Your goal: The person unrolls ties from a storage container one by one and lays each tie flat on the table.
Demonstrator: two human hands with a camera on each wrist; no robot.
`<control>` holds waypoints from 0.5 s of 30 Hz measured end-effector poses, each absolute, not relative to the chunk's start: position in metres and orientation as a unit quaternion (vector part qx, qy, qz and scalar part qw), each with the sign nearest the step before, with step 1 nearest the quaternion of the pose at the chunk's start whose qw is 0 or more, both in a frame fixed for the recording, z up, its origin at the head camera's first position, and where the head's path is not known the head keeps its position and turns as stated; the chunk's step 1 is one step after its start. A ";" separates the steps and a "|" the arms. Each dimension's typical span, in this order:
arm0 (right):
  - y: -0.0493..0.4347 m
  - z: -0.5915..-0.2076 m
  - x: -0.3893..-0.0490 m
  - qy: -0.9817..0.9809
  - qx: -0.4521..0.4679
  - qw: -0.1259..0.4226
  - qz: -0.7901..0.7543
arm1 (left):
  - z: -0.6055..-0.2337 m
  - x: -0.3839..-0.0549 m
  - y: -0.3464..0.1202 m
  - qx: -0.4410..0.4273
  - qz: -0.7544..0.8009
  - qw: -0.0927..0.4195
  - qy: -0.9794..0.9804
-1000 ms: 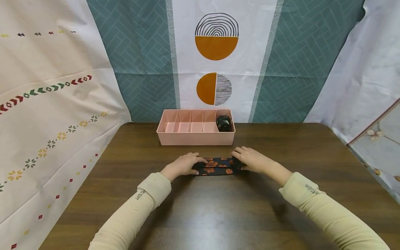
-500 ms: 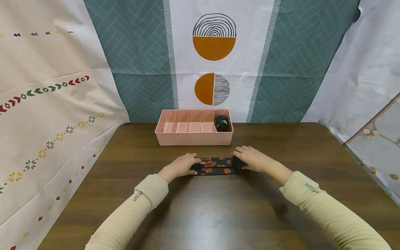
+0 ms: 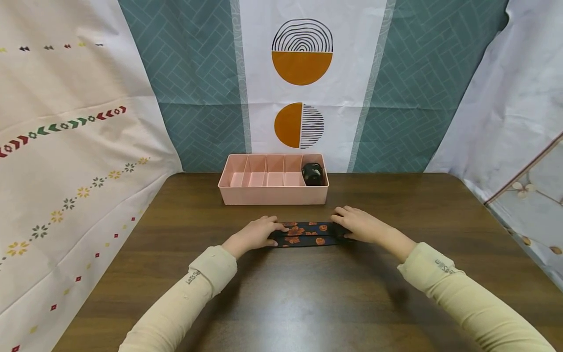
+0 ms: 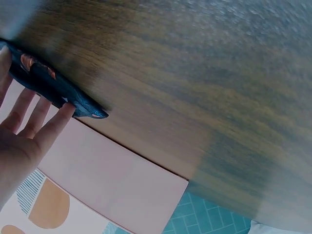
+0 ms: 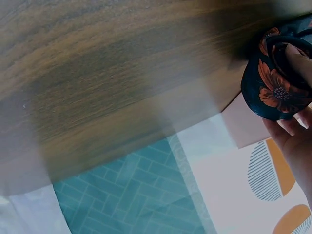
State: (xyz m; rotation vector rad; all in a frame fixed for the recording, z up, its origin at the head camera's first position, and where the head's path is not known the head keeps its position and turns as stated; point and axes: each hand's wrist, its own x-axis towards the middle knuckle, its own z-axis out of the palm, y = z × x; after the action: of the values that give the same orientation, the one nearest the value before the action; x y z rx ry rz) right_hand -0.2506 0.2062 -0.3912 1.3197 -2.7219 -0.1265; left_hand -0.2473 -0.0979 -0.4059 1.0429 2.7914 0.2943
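A dark navy cloth with orange flowers (image 3: 303,234) lies on the table, folded into a long flat strip. Its right end forms a thick roll (image 5: 275,90), whose coiled layers show in the right wrist view. My right hand (image 3: 358,224) grips this roll, the thumb pressing into its near side and the fingers around the far side. At the strip's left end, my left hand (image 3: 252,236) holds the cloth between thumb and fingers. In the left wrist view the left fingertips (image 4: 65,111) touch the cloth's far edge. The exact kind of item is unclear.
Behind the cloth stands a pink divided box (image 3: 272,195). Its rightmost compartment holds a dark rolled bundle (image 3: 313,174). The brown wooden table (image 3: 281,293) ends at patterned curtains (image 3: 202,98) at the back.
My right hand has shifted slightly to the right with the roll, and a little more flat cloth shows beside it. My left hand stays in place. The box is unchanged.
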 end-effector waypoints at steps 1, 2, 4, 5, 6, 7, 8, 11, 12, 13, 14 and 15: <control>0.207 -0.391 -0.250 -0.898 0.435 0.056 -0.041 | -0.406 -0.247 -0.098 0.348 0.099 0.073 0.930; 0.207 -0.391 -0.250 -0.898 0.435 0.056 -0.040 | -0.406 -0.247 -0.098 0.348 0.099 0.073 0.929; 0.208 -0.391 -0.250 -0.898 0.435 0.057 -0.039 | -0.405 -0.247 -0.098 0.347 0.101 0.075 0.929; 0.209 -0.391 -0.250 -0.898 0.435 0.058 -0.039 | -0.405 -0.247 -0.098 0.346 0.102 0.077 0.930; 0.209 -0.391 -0.250 -0.897 0.436 0.059 -0.039 | -0.405 -0.247 -0.098 0.345 0.102 0.078 0.930; 0.210 -0.391 -0.250 -0.897 0.436 0.060 -0.040 | -0.405 -0.247 -0.098 0.345 0.102 0.079 0.930; 0.210 -0.391 -0.250 -0.896 0.437 0.062 -0.041 | -0.405 -0.248 -0.097 0.344 0.102 0.079 0.930; 0.211 -0.390 -0.250 -0.895 0.439 0.063 -0.044 | -0.405 -0.248 -0.097 0.346 0.103 0.079 0.929; 0.211 -0.390 -0.250 -0.895 0.439 0.063 -0.045 | -0.405 -0.249 -0.097 0.348 0.103 0.077 0.929; 0.211 -0.389 -0.251 -0.896 0.438 0.062 -0.046 | -0.405 -0.249 -0.098 0.348 0.103 0.077 0.929; 0.211 -0.389 -0.251 -0.896 0.438 0.061 -0.046 | -0.405 -0.249 -0.098 0.349 0.103 0.077 0.928; 0.211 -0.389 -0.251 -0.896 0.438 0.059 -0.046 | -0.406 -0.249 -0.098 0.350 0.104 0.077 0.928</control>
State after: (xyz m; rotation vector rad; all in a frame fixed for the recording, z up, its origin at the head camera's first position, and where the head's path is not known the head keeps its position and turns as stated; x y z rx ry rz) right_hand -0.2510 0.2109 -0.3888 1.3260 -2.7141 -0.1385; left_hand -0.2491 -0.0979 -0.4056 1.0480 2.7802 0.3107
